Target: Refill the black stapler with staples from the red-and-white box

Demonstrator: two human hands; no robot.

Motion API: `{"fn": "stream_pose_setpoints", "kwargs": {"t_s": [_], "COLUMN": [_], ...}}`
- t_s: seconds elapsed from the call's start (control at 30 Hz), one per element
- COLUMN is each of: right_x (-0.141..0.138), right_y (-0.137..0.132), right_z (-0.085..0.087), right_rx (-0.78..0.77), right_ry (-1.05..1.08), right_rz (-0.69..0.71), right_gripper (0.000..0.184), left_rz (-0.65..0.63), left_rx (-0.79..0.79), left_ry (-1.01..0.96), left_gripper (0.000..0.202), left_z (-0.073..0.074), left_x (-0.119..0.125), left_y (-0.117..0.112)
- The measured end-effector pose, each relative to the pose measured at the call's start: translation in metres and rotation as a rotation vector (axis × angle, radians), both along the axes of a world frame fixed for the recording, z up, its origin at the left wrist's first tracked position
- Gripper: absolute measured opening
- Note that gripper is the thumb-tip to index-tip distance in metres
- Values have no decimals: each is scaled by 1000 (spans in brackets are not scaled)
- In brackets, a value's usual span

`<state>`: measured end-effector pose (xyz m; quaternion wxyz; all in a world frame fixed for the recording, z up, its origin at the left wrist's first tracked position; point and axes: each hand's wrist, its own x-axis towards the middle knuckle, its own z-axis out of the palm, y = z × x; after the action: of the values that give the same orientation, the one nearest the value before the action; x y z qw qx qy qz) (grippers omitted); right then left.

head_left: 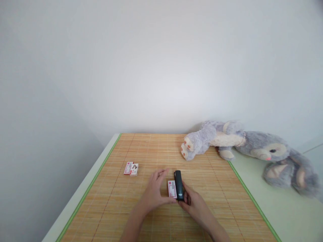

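Observation:
A black stapler (178, 185) lies lengthwise on the bamboo mat, its far end pointing away from me. Right against its left side is a small white and red staple box (172, 189). My right hand (193, 202) has its fingers bent around the stapler's near right end, with the thumb at the bottom. To the left of the box, my left hand (154, 193) is open, fingers stretched forward and thumb reaching across to the box's near edge. Whether that thumb touches the box or the stapler is hard to tell.
Two more small boxes, a red and white box (128, 167) and a white box (134, 169), sit together at the left. A grey plush rabbit (222, 138) lies along the back right. The bamboo mat (151, 148) has green edging and covers much of the white table (267, 215).

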<state>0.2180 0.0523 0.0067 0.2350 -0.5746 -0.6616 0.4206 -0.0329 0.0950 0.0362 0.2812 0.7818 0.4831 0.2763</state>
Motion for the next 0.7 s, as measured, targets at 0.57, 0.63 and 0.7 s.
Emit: {"fn": "stream_pose_setpoints", "kwargs": {"t_s": [0.57, 0.63, 0.7], "right_x": [4, 3, 2], "right_y": [2, 2, 2], "right_z": [-4, -2, -1], "right_rx": [-33, -34, -31], "right_ry": [70, 72, 73], "right_rz": [26, 22, 15], "right_gripper": [96, 96, 96], "left_rz": [504, 527, 439], "left_rx": [84, 132, 191], "left_ry": [207, 169, 83], "left_gripper": [63, 64, 61], "left_z": [-17, -6, 8], "left_x": [-183, -165, -129], "left_y": [52, 42, 30]}}
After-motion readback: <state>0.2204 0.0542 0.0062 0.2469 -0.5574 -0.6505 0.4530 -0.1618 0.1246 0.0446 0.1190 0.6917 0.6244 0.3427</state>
